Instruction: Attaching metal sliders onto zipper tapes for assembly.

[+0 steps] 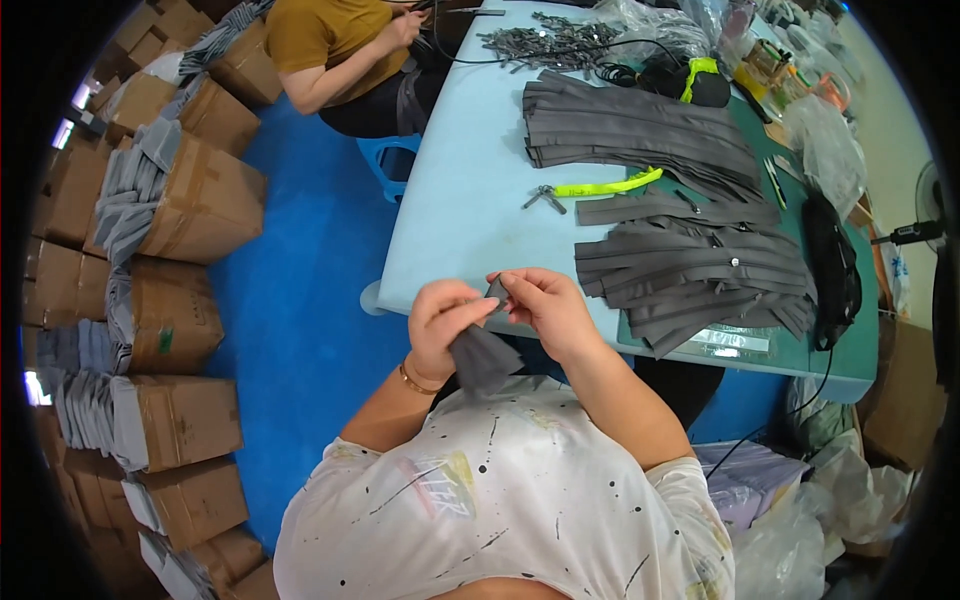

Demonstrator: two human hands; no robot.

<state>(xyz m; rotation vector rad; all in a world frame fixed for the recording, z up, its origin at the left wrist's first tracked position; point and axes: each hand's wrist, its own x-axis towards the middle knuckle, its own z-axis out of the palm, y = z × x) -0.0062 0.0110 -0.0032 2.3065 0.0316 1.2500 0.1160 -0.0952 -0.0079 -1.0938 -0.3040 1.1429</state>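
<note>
By the left hand (438,322), fingers curled nearly closed, a dark grey fabric piece (485,358) is held; its upper end is pinched by the right hand (553,306), in front of the counter (455,215). Farther out, grey strips (690,270) are piled, a yellow strap (610,186) is laid near, and metal parts (560,45) are heaped.

A fisheye view looks steeply down from the wearer's head, the shirt (510,490) close at lower middle. It faces the left hand (443,325) and right hand (548,305) near the centre and the table (470,170) at upper right.
</note>
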